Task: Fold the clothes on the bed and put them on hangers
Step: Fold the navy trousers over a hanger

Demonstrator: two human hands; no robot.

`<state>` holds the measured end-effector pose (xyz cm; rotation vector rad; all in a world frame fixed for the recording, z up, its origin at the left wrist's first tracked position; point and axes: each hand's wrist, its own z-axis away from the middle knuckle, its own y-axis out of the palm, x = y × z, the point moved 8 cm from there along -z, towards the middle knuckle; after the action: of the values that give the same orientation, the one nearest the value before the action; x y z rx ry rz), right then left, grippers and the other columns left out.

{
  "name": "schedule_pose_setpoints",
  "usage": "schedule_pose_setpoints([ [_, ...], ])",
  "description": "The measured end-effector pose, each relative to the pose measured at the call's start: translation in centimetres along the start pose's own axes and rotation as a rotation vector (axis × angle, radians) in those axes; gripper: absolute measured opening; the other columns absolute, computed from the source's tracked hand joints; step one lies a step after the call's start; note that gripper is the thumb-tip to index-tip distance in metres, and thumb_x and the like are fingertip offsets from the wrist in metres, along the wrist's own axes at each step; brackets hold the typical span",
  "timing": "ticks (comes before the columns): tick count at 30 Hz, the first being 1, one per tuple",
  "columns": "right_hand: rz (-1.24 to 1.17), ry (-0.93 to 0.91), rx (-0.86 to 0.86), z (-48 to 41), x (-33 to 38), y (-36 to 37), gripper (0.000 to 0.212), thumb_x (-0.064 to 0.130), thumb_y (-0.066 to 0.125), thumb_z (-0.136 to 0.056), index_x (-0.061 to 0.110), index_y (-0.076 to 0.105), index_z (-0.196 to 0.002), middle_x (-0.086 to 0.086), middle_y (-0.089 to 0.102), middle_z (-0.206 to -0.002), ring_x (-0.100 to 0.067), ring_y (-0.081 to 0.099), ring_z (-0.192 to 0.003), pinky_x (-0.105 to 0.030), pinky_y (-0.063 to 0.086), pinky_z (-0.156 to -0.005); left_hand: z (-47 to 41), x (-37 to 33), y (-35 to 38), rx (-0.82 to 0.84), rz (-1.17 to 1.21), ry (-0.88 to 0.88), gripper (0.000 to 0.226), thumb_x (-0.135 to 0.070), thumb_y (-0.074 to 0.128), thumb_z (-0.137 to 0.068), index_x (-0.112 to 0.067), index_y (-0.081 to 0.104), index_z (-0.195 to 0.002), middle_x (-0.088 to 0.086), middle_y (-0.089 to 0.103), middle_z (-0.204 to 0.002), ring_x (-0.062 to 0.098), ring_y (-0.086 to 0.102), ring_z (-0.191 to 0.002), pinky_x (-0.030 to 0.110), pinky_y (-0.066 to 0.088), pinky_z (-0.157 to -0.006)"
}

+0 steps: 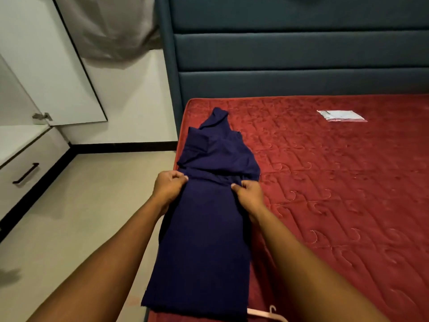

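On my remote feed, both hands meet at the centre of the frame over a navy garment (209, 217), which lies lengthwise along the left edge of the red mattress (336, 182). Its far end is bunched toward the teal headboard (290, 54) and its near end runs to the bottom of the frame. The left hand (168, 187) pinches the cloth's left edge, fingers curled tight on the fabric. The right hand (249, 196) pinches the opposite edge the same way, thumb on top. I judge the matched grips are there to keep the sides level at a crease across the middle, so the far half can be doubled over squarely.

The garment sits close to the bed's edge, I think, because that keeps it within easy reach from the floor side.

A pale pink hanger (267, 313) pokes out at the bottom of the frame, beside the garment's lower right corner (most of it is hidden, so I cannot tell whether the cloth lies on it). It seems parked there for the hanging step, not yet begun.

The count: one garment, one hanger in view, two hands, one clear plastic packet (341, 116) at the upper right of the mattress, well apart from the work.
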<state>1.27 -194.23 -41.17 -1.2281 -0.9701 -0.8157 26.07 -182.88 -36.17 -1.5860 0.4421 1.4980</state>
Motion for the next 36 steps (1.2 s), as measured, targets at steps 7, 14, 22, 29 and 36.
schedule_pose_setpoints([
  [7,0.372,-0.020,-0.012,-7.3,1.4,0.8,0.036,0.021,0.075,-0.084,0.007,0.050,-0.062,-0.002,0.055,-0.059,-0.022,0.052,-0.060,-0.031,0.035,-0.058,-8.3,0.1,3.2,0.024,-0.421,0.004,0.018,-0.031,0.072,-0.090,-0.015,0.071,-0.084,0.002,0.070,-0.086,0.025,0.067,-0.085,0.036,0.056,-0.082],
  [14,0.072,-0.025,-0.141,-10.2,1.4,-0.4,0.024,0.028,0.088,-0.077,0.022,0.065,-0.076,0.008,0.068,-0.069,-0.012,0.064,-0.066,-0.029,0.053,-0.069,-10.2,-2.4,3.0,-0.133,-0.243,0.270,0.014,-0.028,0.081,-0.084,-0.026,0.069,-0.090,-0.003,0.070,-0.081,0.017,0.066,-0.077,0.028,0.051,-0.075],
  [22,0.570,-0.370,-0.364,-6.9,5.7,-0.9,0.029,0.024,0.072,-0.084,0.021,0.065,-0.112,-0.006,0.062,-0.110,-0.031,0.057,-0.105,-0.041,0.048,-0.086,-5.9,-5.0,5.3,-0.251,-0.705,0.730,0.031,-0.019,0.071,-0.081,-0.017,0.064,-0.111,0.007,0.060,-0.106,0.029,0.054,-0.098,0.041,0.049,-0.082],
  [29,0.916,-0.520,0.168,-11.8,6.0,2.2,0.033,0.003,0.070,-0.079,0.027,0.075,-0.100,-0.005,0.069,-0.106,-0.033,0.064,-0.102,-0.038,0.052,-0.085,-3.4,-0.8,11.1,0.072,-1.163,0.842,0.028,-0.033,0.055,-0.091,-0.016,0.058,-0.114,0.009,0.054,-0.115,0.029,0.050,-0.100,0.043,0.045,-0.080],
  [36,0.675,-0.403,0.322,-11.5,6.1,4.2,0.037,0.024,0.050,-0.083,0.030,0.072,-0.112,0.005,0.073,-0.111,-0.025,0.066,-0.107,-0.045,0.053,-0.093,-2.2,0.4,10.4,-0.077,-1.099,0.797,0.023,-0.028,0.052,-0.092,-0.012,0.058,-0.107,0.011,0.053,-0.107,0.029,0.049,-0.095,0.042,0.045,-0.085],
])
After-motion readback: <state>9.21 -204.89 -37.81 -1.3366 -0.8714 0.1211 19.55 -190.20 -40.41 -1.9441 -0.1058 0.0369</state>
